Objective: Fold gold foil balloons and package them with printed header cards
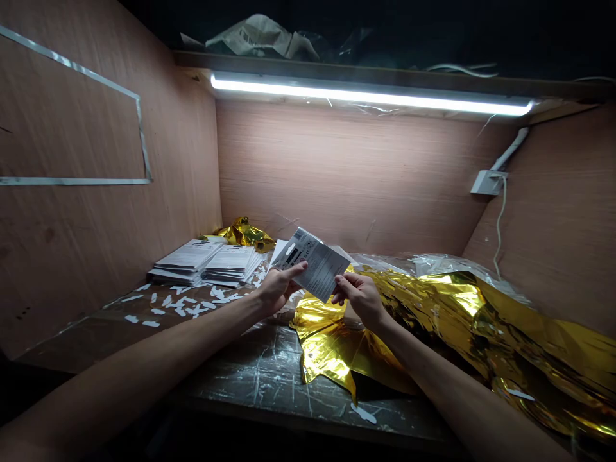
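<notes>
A grey printed packaging card [317, 263] with a hang hole near its upper left edge is held tilted above the workbench. My left hand [280, 285] pinches its left side, thumb on top. At the lower right corner, my right hand [359, 294] grips the same card between thumb and fingers. Gold foil [327, 350] lies crumpled beneath my hands. To the left stand two stacks of similar cards, a nearer-to-wall stack [188, 256] and a second stack [231, 264]. Small white paper cut-outs [185, 305] are scattered in front of them.
More gold foil [481, 321] spreads across the right side, with clear plastic film [462, 264] behind it. Wooden walls enclose the bench [250, 378]. A lit tube lamp [370, 95] hangs under the shelf, and a white socket box [487, 182] with a cable is at right.
</notes>
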Demonstrator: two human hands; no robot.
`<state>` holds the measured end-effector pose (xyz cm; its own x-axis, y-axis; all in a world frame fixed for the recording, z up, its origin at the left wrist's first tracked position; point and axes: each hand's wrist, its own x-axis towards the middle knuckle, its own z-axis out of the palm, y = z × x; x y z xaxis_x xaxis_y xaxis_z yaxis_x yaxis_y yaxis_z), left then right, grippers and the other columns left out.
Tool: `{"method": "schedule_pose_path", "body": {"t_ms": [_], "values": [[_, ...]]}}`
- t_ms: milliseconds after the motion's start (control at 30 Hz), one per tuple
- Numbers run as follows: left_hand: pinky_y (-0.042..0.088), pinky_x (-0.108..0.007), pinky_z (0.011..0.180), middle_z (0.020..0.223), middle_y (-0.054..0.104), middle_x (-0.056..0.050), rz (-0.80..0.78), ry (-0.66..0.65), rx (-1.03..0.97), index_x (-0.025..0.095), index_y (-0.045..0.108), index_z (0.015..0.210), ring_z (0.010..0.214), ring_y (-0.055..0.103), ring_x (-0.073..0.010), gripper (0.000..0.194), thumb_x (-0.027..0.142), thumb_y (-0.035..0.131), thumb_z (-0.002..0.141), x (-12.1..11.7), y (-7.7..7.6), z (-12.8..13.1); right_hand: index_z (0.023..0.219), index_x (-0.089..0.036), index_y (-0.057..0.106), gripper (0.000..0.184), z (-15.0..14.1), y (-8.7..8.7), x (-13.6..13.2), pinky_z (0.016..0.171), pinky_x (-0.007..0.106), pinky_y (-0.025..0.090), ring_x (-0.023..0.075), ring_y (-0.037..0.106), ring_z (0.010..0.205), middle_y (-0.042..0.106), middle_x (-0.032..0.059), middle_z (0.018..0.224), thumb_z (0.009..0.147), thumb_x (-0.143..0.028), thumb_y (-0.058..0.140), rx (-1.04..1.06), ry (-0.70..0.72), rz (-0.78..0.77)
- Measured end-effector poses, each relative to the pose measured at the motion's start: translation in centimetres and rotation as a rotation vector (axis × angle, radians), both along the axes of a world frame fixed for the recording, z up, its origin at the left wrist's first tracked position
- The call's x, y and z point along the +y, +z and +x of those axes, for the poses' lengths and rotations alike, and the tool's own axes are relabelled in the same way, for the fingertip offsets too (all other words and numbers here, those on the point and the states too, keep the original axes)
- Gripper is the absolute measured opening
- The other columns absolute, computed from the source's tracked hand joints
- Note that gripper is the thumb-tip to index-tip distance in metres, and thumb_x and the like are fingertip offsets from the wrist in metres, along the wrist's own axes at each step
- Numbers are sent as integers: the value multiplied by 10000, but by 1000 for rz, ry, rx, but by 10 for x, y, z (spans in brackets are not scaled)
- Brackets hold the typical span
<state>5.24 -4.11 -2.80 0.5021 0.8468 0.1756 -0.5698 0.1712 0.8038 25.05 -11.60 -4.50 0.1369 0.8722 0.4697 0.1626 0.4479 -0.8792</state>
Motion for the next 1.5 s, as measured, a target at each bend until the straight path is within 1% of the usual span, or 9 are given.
{"method": "schedule_pose_path", "body": {"t_ms": [167, 400, 667, 767, 833, 900, 1033, 1333, 1500], "values": [[625, -270, 777, 985, 800, -124, -68, 154, -39, 73, 779, 896, 829, 748, -181, 106, 99, 819, 802, 7, 5, -3, 669, -162, 671, 457, 1, -5, 1, 491, 254, 445, 143, 609, 491, 679, 55, 602, 907, -550, 636, -160, -21, -45], [618, -341, 817, 1022, 787, -143, 9, 55, 54, 85, 776, 936, 844, 750, -225, 317, 219, 927, 691, -12, -16, 10, 691, -178, 645, 397, -8, -9, 3, 499, 253, 417, 137, 588, 502, 650, 24, 600, 948, -478, 602, -201, -28, -19], [579, -389, 869, 1081, 778, -142, 166, 91, 122, 113, 781, 954, 915, 732, -261, 405, 383, 923, 689, -22, -26, 16, 679, -173, 639, 413, -13, -9, 5, 475, 251, 406, 133, 571, 479, 648, 34, 580, 921, -508, 628, -140, -39, -37], [574, -368, 852, 1043, 784, -153, 131, 18, 166, 103, 784, 975, 917, 730, -264, 402, 380, 907, 711, -13, -17, 10, 665, -179, 631, 443, -11, -5, 4, 450, 251, 398, 128, 557, 456, 659, 40, 590, 882, -564, 659, -95, -42, -37], [574, -347, 853, 1041, 788, -150, 137, -32, 68, 112, 783, 1007, 953, 730, -261, 366, 402, 835, 790, 1, -4, 1, 658, -181, 631, 466, -7, -3, 4, 440, 250, 393, 125, 554, 452, 671, 48, 615, 864, -598, 662, -66, -49, -38], [580, -318, 814, 1016, 794, -143, 130, 27, -31, 119, 785, 1004, 938, 736, -243, 350, 439, 708, 885, 21, 10, -12, 653, -183, 630, 462, -1, -2, 5, 441, 246, 389, 122, 554, 460, 674, 49, 631, 865, -591, 659, -77, -57, -37], [574, -280, 757, 966, 800, -159, 143, 106, 201, 104, 794, 927, 847, 748, -214, 254, 337, 705, 878, 59, 26, -38, 631, -190, 619, 425, 12, -5, 8, 462, 246, 400, 121, 540, 467, 662, 41, 622, 896, -523, 633, -178, -87, -30], [573, -324, 709, 909, 793, -200, 400, 58, 497, 92, 820, 864, 714, 733, -224, 324, 370, 896, 718, 67, 27, -55, 630, -204, 611, 382, 19, -7, 8, 488, 252, 415, 131, 564, 466, 671, 28, 622, 925, -444, 578, -304, -150, -37], [569, -296, 669, 911, 794, -205, 323, 90, 469, 93, 816, 836, 689, 724, -210, 316, 350, 922, 686, 73, 22, -56, 617, -203, 612, 393, 14, -6, 6, 486, 250, 416, 127, 563, 457, 659, 23, 599, 922, -449, 575, -320, -145, -44]]}}
